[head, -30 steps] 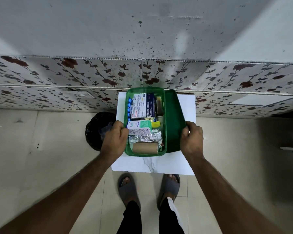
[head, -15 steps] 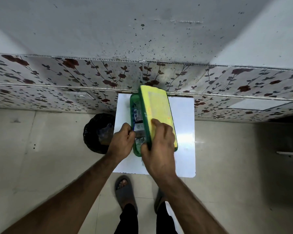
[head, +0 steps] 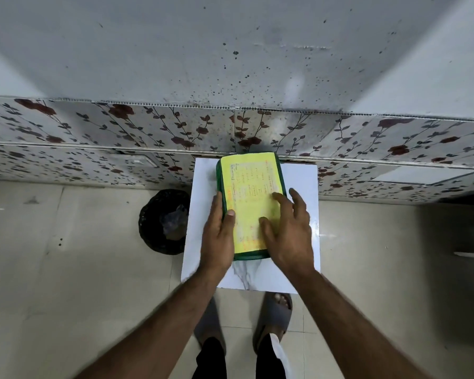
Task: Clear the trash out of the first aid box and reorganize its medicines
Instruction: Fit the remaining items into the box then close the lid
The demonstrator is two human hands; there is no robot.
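Note:
The green first aid box (head: 251, 255) lies closed on the small white table (head: 298, 176). Its lid carries a yellow label (head: 251, 187) with faint print. My left hand (head: 218, 236) grips the box's left side, thumb on the lid. My right hand (head: 288, 233) lies flat on the right part of the lid, fingers spread. The medicines inside are hidden by the lid.
A black trash bin (head: 163, 221) with a dark liner stands on the floor just left of the table. A flower-patterned wall (head: 121, 132) runs behind the table. My feet in grey sandals (head: 274, 315) are under the table's near edge.
The lid has swung from open at the right over onto the box and now lies shut. My right hand followed it down and rests on top; my left hand stayed at the left side.

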